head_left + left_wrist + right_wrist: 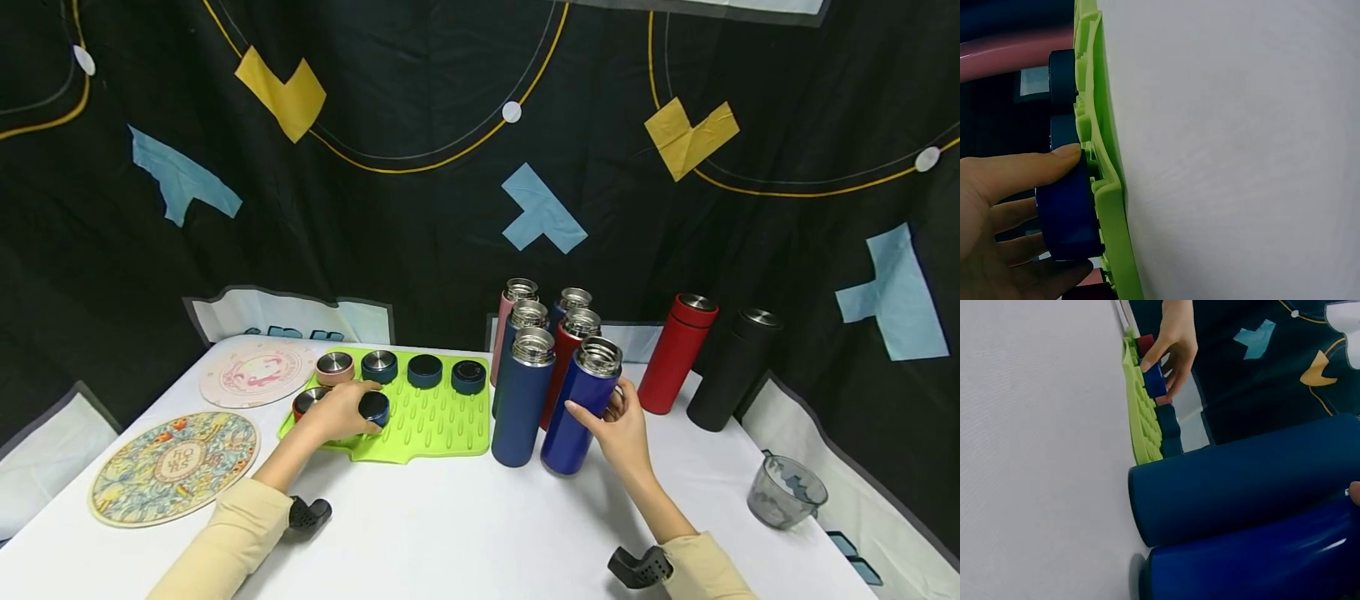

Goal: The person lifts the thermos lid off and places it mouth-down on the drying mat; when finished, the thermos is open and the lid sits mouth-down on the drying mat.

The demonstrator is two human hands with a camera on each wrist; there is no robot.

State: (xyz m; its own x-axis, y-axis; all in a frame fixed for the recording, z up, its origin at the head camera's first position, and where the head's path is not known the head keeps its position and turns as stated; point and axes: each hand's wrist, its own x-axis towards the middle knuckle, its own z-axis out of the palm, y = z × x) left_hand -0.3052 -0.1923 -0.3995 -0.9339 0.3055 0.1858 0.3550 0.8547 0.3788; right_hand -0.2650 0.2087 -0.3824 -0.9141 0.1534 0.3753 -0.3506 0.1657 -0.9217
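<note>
On the green drying mat [442, 437], my left hand [343, 410] holds a blue bottle lid [1069, 215] between thumb and fingers. The lid sits on the mat's studs. A red-sided lid [306, 400] is just left of that hand, partly covered by it. Behind stand a pink lid [334, 367] and several dark blue lids [424, 372]. My right hand [621, 425] grips a shiny blue, lidless thermos bottle [573, 417], which stands on the table with its steel mouth bare. Close on its left is a dark blue lidless bottle [521, 408].
More lidless bottles, pink [501, 337] and red [558, 358] among them, stand behind. A capped red bottle [675, 358] and a capped black bottle [731, 375] stand right, near a clear cup [786, 493]. Two round mats [176, 467] lie at the left.
</note>
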